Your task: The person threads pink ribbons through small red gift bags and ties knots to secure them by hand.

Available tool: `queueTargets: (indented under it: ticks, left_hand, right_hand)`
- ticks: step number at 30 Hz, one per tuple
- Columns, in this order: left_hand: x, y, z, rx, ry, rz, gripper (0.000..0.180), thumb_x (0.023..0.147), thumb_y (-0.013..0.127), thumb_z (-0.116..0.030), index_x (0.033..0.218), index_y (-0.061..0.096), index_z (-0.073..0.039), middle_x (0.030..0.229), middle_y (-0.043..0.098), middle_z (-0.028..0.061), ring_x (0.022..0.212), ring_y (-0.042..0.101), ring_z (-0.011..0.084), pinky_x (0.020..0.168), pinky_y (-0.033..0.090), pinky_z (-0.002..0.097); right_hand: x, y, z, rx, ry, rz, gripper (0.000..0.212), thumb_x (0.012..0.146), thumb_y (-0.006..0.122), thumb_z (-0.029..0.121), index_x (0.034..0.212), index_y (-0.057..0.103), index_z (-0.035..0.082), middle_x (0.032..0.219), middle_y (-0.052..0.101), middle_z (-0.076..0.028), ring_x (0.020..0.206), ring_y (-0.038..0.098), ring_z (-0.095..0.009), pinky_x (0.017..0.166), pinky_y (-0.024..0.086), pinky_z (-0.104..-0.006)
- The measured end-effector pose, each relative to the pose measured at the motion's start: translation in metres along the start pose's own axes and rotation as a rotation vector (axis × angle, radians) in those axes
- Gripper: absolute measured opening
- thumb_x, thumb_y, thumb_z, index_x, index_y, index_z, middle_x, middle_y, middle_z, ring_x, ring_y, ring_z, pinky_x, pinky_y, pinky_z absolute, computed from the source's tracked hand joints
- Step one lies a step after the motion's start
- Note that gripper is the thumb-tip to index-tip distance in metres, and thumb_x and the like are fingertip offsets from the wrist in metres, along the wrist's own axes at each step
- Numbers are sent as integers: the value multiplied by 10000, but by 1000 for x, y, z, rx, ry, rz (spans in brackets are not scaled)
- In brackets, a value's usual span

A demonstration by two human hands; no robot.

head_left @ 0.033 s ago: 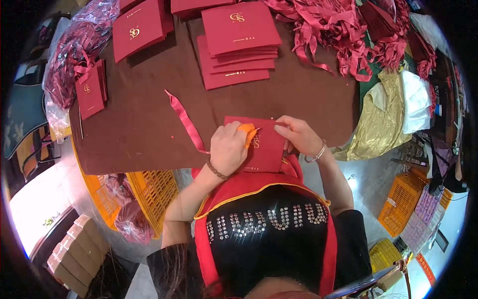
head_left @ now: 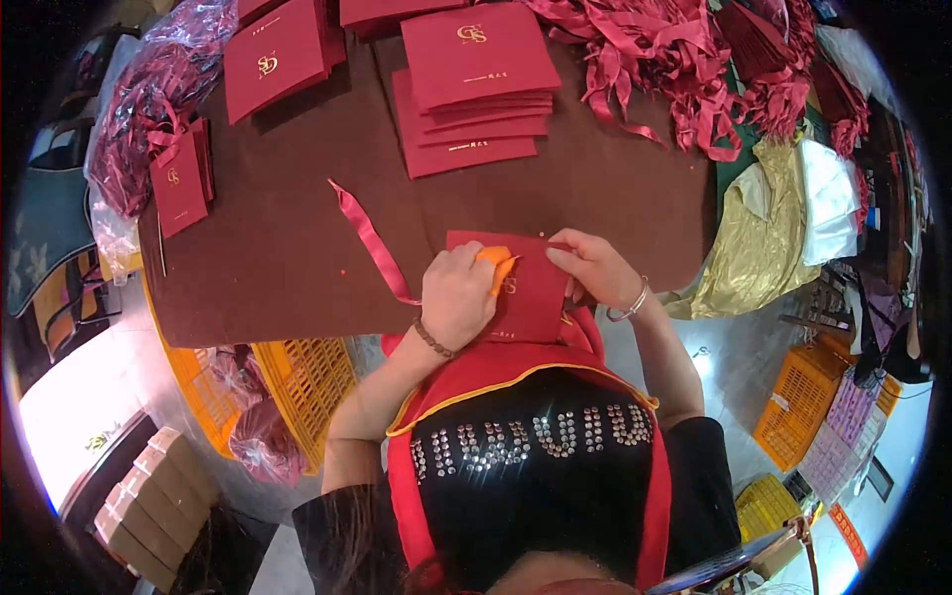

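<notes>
A flat dark red paper bag (head_left: 531,297) with a gold emblem lies at the near edge of the brown table (head_left: 278,268). My left hand (head_left: 456,297) rests on the bag's left part and grips a small orange tool (head_left: 499,268) pressed against it. My right hand (head_left: 587,266) pinches the bag's upper right edge. A red ribbon (head_left: 369,241) runs from under my left hand toward the upper left across the table. A bead bracelet is on my left wrist and a thin bangle on my right.
A stack of flat red bags (head_left: 476,89) and another (head_left: 276,55) lie at the far side, beside a heap of red ribbons (head_left: 674,59). A small red bag (head_left: 180,183) lies left. Yellow crates (head_left: 307,377) sit below the table; gold foil (head_left: 754,248) and an orange crate (head_left: 803,407) are right.
</notes>
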State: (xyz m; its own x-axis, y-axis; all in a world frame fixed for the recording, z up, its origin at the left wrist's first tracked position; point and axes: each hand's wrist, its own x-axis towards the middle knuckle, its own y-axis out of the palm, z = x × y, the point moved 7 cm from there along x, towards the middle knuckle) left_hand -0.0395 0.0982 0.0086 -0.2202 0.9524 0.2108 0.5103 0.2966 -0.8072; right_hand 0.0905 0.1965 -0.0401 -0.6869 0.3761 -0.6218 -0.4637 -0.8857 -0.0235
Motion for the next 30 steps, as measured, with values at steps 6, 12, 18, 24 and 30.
queueTargets:
  ticks: [6,12,18,24,30]
  left_hand:
    - [1,8,-8,29,4,54,106,757,627,-110,839,614,-45,786,558,107,628,532,290,565,435,371]
    - [-2,8,-7,-61,-16,51,96,766,623,-74,843,608,-18,809,590,131,673,570,307,586,461,376]
    - [2,7,-5,-159,-81,-7,93,769,630,-59,844,605,-9,767,590,142,670,591,313,566,472,369]
    - [5,13,-12,-30,-45,24,96,774,625,-90,813,599,-7,734,570,135,633,573,314,540,456,377]
    - [10,12,-16,2,-35,49,100,761,618,-90,777,580,1,722,562,147,635,570,325,545,456,388]
  right_hand:
    - [3,3,-8,62,-34,57,278,904,515,235,1049,533,-2,655,549,-25,506,537,-67,426,439,-203]
    - [4,2,-9,102,-77,65,322,896,527,244,1068,534,-27,667,565,-38,505,549,-77,423,434,-199]
    - [2,3,-8,119,-67,70,327,890,537,248,1061,540,-31,671,568,-32,504,544,-73,422,428,-193]
    - [-1,6,-9,163,-51,65,313,892,548,242,1062,535,-21,660,548,-2,488,531,-52,438,418,-168]
    - [-7,5,-8,121,-57,9,290,890,550,225,1076,536,2,652,541,0,510,524,-46,441,417,-170]
